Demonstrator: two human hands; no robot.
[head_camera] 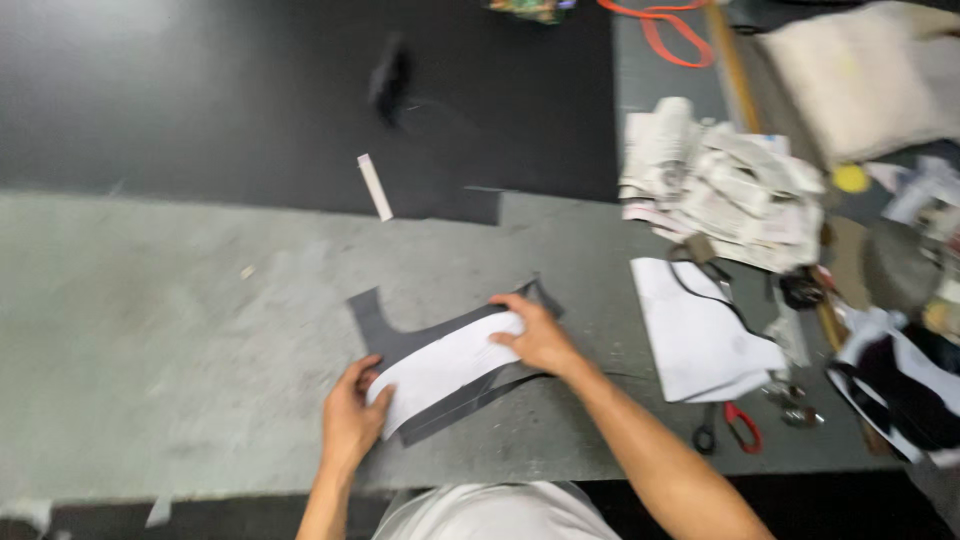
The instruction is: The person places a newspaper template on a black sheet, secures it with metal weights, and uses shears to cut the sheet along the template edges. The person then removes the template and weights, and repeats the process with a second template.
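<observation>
Head view, looking down on a cutting table. The wide grey worn work table (150, 330) fills the lower frame; a large sheet of black fabric (250, 90) covers its far half, with a narrow white strip (375, 187) lying at that sheet's near edge. To the right sits a loose heap of white cut paper pieces (720, 180), and nearer, a flat white pattern sheet (700, 335), with red-handled scissors (738, 425) just beside its near corner.

Near the table's front edge lies a dark grey curved fabric piece (385, 330), and on top of it a white curved paper pattern (445, 365). The long axis of both runs diagonally, from lower left up to the right. The left hand (350, 420) pinches the pattern's lower left end, fingers curled over the edge. The right hand (540, 335) presses the upper right end, fingers spread almost flat, gripping nothing that can be seen. Each hand is at one end, so neither is clearly nearer.

Bare table lies to the left and beyond the piece; the right side is crowded, and the front edge is close under the wrists.
</observation>
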